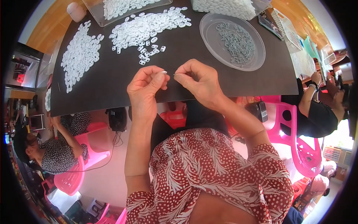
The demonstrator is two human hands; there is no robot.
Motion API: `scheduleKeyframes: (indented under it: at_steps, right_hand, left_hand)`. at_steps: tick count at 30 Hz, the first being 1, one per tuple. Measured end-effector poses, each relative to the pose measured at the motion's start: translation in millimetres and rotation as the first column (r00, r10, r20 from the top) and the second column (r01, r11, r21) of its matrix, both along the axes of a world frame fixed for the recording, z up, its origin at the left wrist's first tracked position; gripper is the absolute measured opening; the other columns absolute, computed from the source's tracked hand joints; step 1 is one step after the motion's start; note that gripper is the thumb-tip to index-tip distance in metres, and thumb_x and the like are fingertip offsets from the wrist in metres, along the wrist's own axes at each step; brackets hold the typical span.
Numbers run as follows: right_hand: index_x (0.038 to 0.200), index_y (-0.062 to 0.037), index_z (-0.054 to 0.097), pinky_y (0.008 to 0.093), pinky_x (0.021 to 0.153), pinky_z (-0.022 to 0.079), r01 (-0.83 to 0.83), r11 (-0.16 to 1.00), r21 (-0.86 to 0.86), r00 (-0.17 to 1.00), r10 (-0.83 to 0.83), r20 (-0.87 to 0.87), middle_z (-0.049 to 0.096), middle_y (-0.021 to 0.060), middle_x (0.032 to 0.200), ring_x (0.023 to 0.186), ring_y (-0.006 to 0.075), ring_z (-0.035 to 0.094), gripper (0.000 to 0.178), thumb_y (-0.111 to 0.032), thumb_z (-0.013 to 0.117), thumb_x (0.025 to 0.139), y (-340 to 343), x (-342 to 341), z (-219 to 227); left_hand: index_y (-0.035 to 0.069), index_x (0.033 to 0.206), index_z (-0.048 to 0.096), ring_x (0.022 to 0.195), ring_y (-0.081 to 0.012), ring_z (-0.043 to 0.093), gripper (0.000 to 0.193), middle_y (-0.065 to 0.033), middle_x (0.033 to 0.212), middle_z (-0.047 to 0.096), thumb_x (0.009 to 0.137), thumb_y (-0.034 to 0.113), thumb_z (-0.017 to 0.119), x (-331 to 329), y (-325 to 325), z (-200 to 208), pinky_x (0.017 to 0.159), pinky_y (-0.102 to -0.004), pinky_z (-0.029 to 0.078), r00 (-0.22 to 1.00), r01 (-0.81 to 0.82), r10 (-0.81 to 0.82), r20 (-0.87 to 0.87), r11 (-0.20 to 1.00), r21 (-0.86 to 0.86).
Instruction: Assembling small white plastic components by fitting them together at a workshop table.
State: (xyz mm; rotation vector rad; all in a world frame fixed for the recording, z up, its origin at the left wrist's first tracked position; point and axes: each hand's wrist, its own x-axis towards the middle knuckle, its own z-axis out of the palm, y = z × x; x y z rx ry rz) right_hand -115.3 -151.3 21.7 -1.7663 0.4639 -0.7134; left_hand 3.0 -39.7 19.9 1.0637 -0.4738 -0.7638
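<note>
My left hand is closed in a pinch over the near part of the table. Between its thumb and forefinger sits a small white plastic piece, one end sticking out to the right. Facing it across a narrow gap, my right hand pinches thumb and forefinger together. A tiny dark tip shows there, too small to name. Beyond my hands lie loose white oval pieces with holes, trailing from a larger heap. To the right, a round clear plastic dish holds many small grey metal pieces that look like screws.
Another white heap lies on the dark table at left. Filled clear tubs and a bag of white pieces stand at the far side, near a phone and a white basket. Other people sit left and right on pink chairs.
</note>
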Motion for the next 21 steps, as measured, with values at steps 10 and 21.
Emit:
scheduleKeyframes:
  at_steps: [10, 21]
  right_hand:
    - [0.085, -0.0006, 0.061, 0.0216, 0.060, 0.041, -0.111, 0.987, -0.119, 0.991, 0.102, -0.083, 0.057, 0.0014, 0.081, 0.070, 0.0057, 0.051, 0.006, -0.004, 0.064, 0.081, 12, 9, 10]
    - [0.084, -0.0008, 0.061, 0.0222, 0.059, 0.041, -0.193, 0.973, -0.125, 0.974, 0.174, -0.146, 0.057, 0.0019, 0.080, 0.067, 0.0064, 0.050, 0.006, -0.005, 0.064, 0.080, 19, 15, 14]
  left_hand:
    - [-0.003, 0.098, 0.062, 0.069, -0.0092, 0.053, 0.018, -0.0036, 0.083, 0.061, 0.080, 0.000, 0.066, -3, 23, -6, 0.065, -0.0218, 0.043, 0.997, -0.069, 0.068, -0.034, 0.996, -0.053]
    - [-0.001, 0.091, 0.063, 0.070, -0.0063, 0.051, 0.011, -0.0011, 0.080, 0.061, 0.086, 0.009, 0.062, -11, 32, -6, 0.063, -0.0194, 0.040, 0.977, -0.147, 0.141, 0.160, 0.989, 0.031]
